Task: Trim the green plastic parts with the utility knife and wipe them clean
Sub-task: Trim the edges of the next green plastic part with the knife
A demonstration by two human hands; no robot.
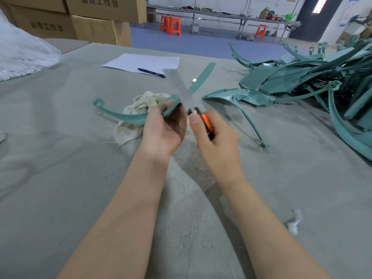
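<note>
My left hand [164, 126] grips a long curved green plastic strip [128, 115] near its middle; one end curls left with a hook, the other end runs up and right past the blade. My right hand [216, 137] holds an orange and black utility knife [207, 123] with its long blade [179, 87] extended up and left, blurred, lying against the strip just above my left fingers. A crumpled beige rag [141, 109] lies on the table behind my left hand.
A pile of green plastic parts [314, 81] covers the table's right side, one curved part [237, 103] reaching toward my right hand. Paper [145, 60] and a pen [151, 72] lie farther back. A plastic bag [22, 55] and cardboard boxes [96, 29] stand at left.
</note>
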